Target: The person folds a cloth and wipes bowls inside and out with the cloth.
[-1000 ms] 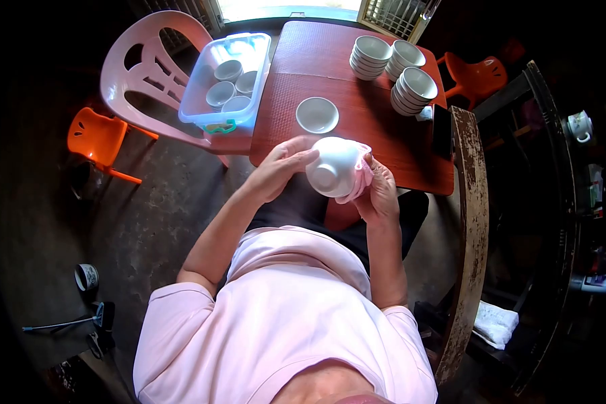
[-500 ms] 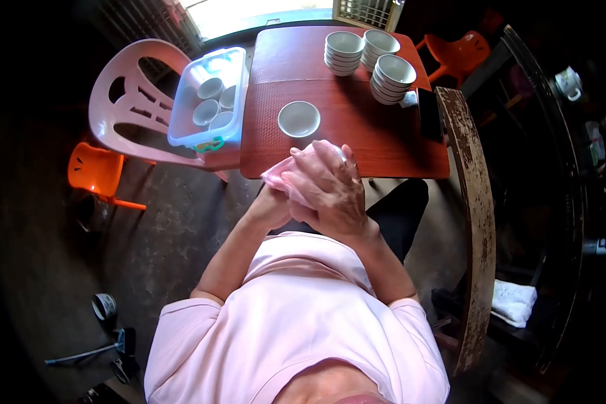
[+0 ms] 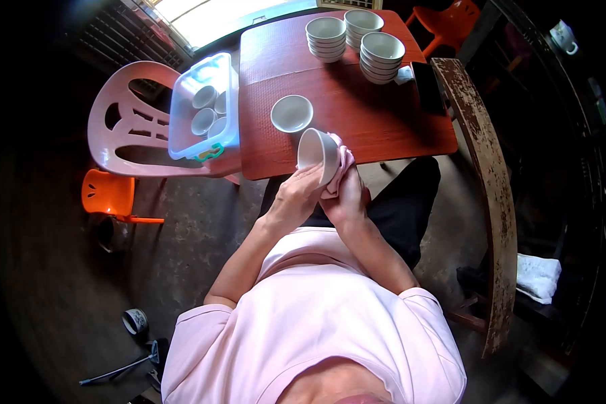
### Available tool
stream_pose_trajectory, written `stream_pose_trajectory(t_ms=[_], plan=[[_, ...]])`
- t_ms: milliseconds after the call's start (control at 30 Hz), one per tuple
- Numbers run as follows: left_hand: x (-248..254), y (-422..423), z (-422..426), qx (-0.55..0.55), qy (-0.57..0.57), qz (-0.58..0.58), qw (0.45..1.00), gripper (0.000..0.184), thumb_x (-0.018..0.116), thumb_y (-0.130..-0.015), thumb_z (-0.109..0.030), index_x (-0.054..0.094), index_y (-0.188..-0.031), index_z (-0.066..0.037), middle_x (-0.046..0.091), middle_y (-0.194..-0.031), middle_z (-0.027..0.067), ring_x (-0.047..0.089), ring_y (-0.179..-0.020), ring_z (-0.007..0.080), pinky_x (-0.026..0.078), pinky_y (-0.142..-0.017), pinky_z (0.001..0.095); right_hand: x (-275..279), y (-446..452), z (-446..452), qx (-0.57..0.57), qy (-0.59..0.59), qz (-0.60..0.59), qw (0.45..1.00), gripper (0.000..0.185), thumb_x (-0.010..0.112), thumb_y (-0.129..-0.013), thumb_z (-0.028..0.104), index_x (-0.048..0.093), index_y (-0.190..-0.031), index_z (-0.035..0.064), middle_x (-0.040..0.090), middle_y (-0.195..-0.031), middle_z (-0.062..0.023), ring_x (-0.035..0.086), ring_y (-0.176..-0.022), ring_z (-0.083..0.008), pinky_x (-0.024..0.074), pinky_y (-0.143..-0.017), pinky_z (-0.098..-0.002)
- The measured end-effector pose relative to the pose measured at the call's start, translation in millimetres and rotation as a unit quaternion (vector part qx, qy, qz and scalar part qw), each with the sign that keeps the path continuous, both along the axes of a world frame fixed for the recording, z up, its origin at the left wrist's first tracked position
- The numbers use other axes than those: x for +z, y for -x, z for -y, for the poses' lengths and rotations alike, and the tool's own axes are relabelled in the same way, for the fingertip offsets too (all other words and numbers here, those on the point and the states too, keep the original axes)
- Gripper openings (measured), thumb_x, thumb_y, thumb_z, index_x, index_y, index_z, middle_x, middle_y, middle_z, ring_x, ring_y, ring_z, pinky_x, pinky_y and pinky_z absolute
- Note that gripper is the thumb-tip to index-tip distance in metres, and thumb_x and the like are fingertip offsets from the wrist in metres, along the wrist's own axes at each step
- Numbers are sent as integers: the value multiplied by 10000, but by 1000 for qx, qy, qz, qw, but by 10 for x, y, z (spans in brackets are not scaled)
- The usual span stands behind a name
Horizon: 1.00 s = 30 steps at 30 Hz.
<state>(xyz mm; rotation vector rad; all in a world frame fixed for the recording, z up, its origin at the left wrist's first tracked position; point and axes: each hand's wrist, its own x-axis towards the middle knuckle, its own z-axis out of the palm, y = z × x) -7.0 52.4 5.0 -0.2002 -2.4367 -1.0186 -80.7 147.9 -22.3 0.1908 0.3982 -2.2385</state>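
A white bowl is tilted on its side between my hands, its opening facing left. My left hand grips the bowl's lower rim, with the fingers reaching inside. Against the bowl's outer right side, my right hand holds a pink cloth. Another white bowl stands upright on the red table, just beyond the held one. Three stacks of bowls are at the table's far right.
A clear plastic bin with several bowls rests on a pink chair left of the table. An orange chair is at left, another at back right. A worn wooden chair back stands at right.
The held bowl has turned from base toward the camera to opening leftward. My right hand has moved from over the cloth to the bowl's outer side. The view has shifted.
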Motion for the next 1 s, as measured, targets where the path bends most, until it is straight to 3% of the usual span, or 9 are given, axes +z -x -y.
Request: stream_pose_trajectory(t_ms=[167,200,300,333,400,500,600,800,1000], plan=[[172,-90,251,50,81,15,995,363,582,-788,97,580,-1139,2,625,-1074,209,590,-1049,379,468,-928,425,40,-17,-93,42,-69,-8,997,336,451,-963,349,509,-1168,88,597,-969,-61,589,-671,-122,504,-533,-226],[95,-168,367,100,23,45,994,327,596,-811,76,581,-1129,3,643,-1025,197,650,-974,285,514,-811,378,0,15,-113,69,-73,-15,995,349,488,-948,346,508,-1171,78,594,-976,-70,592,-642,-127,501,-476,-209],[261,-266,816,192,-31,52,979,178,620,-817,3,594,-992,-16,632,-851,217,671,-809,311,524,-657,356,-195,141,-179,82,-22,-50,995,483,601,-879,354,468,-1260,89,554,-1139,-86,621,-908,-223,559,-582,-279],[322,-272,992,257,-14,77,963,155,626,-818,-21,598,-971,-14,631,-819,218,670,-800,313,521,-646,362,146,96,-138,46,-83,-25,995,446,596,-881,336,486,-1225,74,565,-1043,-76,617,-712,-138,468,-347,-218],[389,-237,1495,330,65,86,938,130,631,-822,-60,608,-938,-6,638,-798,225,668,-798,330,518,-648,376,53,194,-162,41,-39,-50,997,443,607,-875,347,500,-1211,78,564,-1055,-83,624,-778,-161,498,-397,-244],[315,-77,2259,334,135,69,931,153,577,-841,-76,615,-966,3,654,-893,240,652,-851,377,518,-727,424,11,318,-148,14,-19,-57,998,409,615,-873,336,514,-1201,114,550,-1126,-62,533,-1089,-231,470,-939,-448],[-120,200,2927,334,179,154,913,231,483,-840,-61,602,-1027,2,629,-1055,248,605,-990,404,487,-867,458,-172,496,-237,-5,-41,-3,999,337,537,-908,295,522,-1192,115,566,-1166,-67,531,-1104,-279,482,-909,-496],[-499,706,3222,288,243,391,840,254,534,-819,-108,631,-1049,-60,631,-1075,218,616,-1012,365,490,-867,440,-272,702,-556,-57,-50,-2,997,307,466,-933,290,530,-1165,100,597,-1152,-63,564,-1075,-291,481,-895,-528],[-865,840,3334,268,204,420,843,171,583,-810,-153,673,-941,-91,665,-1019,175,634,-995,334,505,-826,418,-293,776,-674,-93,-78,-21,992,288,488,-936,285,552,-1144,97,606,-1103,-70,580,-1026,-258,487,-890,-462]])
